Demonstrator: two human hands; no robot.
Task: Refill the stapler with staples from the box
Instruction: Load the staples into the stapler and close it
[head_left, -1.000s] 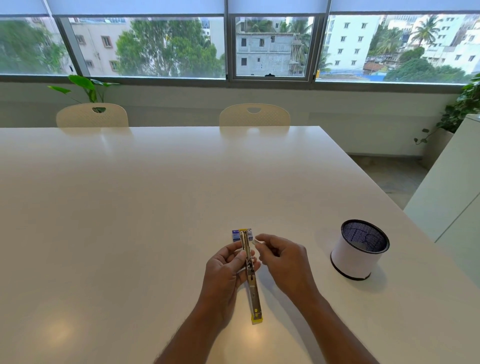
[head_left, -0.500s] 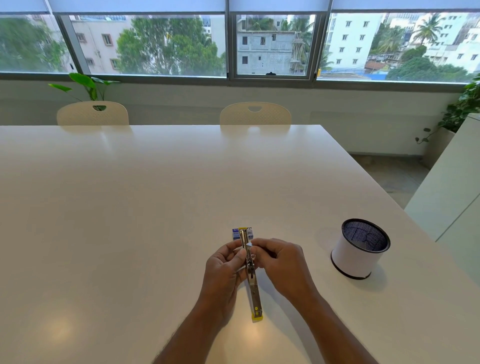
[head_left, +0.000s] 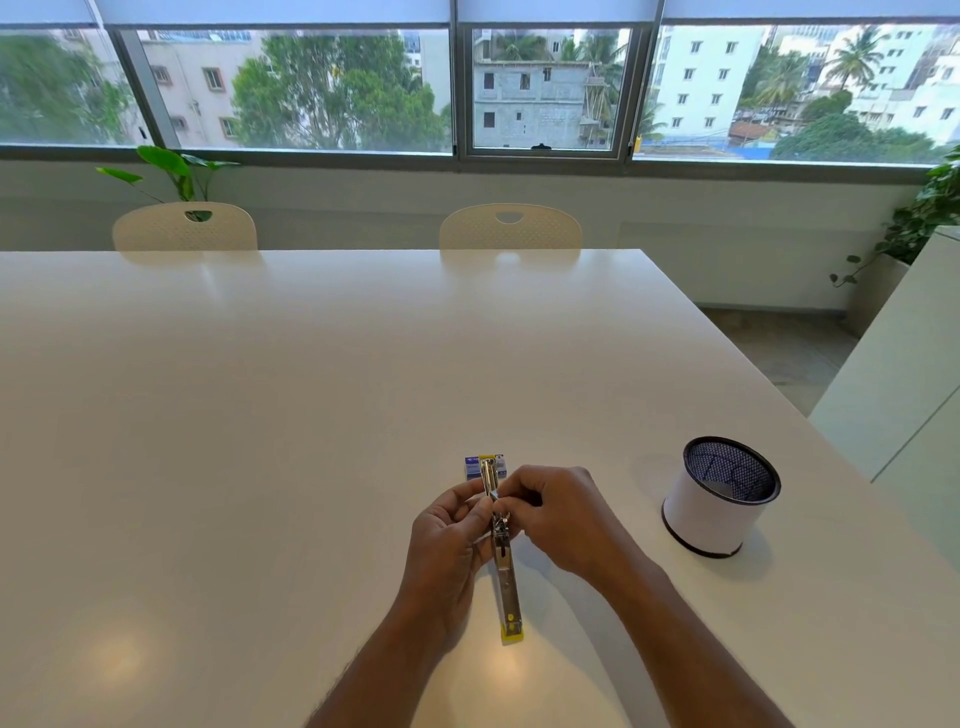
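Note:
A yellow and metal stapler lies swung fully open and flat on the white table, its length running away from me. My left hand grips its middle from the left side. My right hand has its fingertips pinched at the far metal channel, over a small silvery strip of staples that I can barely make out. A small blue and white staple box sits just beyond the stapler's far end, partly hidden by it.
A white cylindrical holder with a black mesh inside stands to the right of my hands, near the table's right edge. Two cream chairs face the far side. A white cabinet stands at the right.
My right hand moved left from beside the stapler onto its far metal channel, fingertips now pinched over it. My left hand kept its hold on the stapler's middle.

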